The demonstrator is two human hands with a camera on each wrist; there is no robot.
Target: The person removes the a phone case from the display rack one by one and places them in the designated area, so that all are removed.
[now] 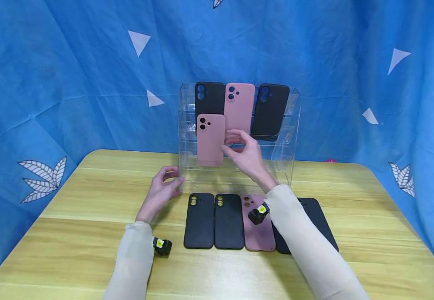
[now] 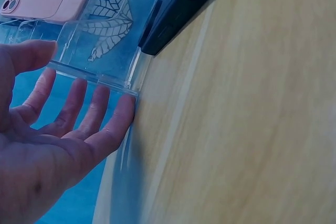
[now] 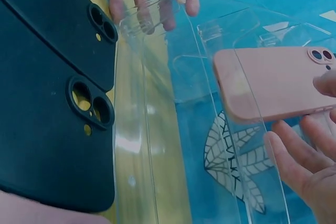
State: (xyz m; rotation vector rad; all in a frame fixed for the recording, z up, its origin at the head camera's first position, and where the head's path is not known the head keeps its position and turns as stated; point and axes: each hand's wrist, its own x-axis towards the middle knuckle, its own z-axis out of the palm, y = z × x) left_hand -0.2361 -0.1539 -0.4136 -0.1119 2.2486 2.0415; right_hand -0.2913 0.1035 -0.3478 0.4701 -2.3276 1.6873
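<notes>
A clear tiered rack (image 1: 235, 177) stands at the back of the table. My left hand (image 1: 164, 185) is at its left side; in the left wrist view the spread fingertips (image 2: 125, 106) touch the side panel and the thumb lies near its front edge. With my right hand (image 1: 244, 154) I hold a pink phone case (image 1: 210, 141) by its right edge, thumb over the face and fingers along the side. That case leans in a lower tier at the left. Behind it, the top tier carries a black case (image 1: 213, 98), a pink case (image 1: 241, 108) and another black case (image 1: 271, 110).
In front of the rack several phone cases lie in a row: two black ones (image 1: 199, 221) (image 1: 229, 221), a pink one (image 1: 259, 233) and more black (image 1: 316, 216), partly under my right forearm. A blue curtain (image 1: 89, 104) hangs behind the wooden table (image 1: 74, 233).
</notes>
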